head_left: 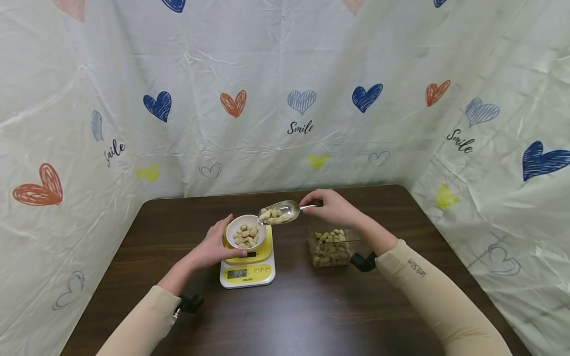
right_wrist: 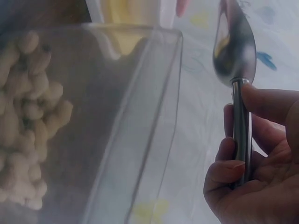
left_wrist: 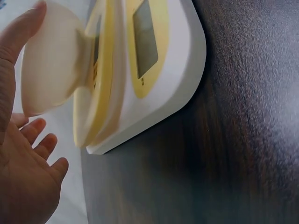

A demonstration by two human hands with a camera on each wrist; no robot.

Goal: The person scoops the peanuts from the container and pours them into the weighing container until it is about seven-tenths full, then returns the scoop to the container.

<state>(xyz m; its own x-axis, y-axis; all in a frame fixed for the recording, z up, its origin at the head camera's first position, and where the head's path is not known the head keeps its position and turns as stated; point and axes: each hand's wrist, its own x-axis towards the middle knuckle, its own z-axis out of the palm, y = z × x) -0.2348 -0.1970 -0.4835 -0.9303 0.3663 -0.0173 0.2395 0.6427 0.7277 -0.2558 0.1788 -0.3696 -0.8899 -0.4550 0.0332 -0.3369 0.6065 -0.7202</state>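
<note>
My left hand (head_left: 215,246) holds a white bowl (head_left: 235,230) by its sides, thumb at the front and fingers toward the back. Peanuts in the shell (head_left: 247,236) lie in the bowl, which sits on a yellow and white kitchen scale (head_left: 262,278). The left wrist view shows the thumb on the bowl and several fingers spread loosely below. My right hand (head_left: 331,207) grips the handle of a metal scoop (head_left: 292,209). More peanuts (head_left: 272,216) fill the scoop, whose tip hangs at the bowl's right rim.
A clear plastic box (right_wrist: 126,126) with peanuts (head_left: 331,249) stands on the dark wooden table (head_left: 294,316), below my right forearm. Digits show on the scale's display (head_left: 237,273). A white sheet (head_left: 267,59) with printed hearts hangs behind and beside the table.
</note>
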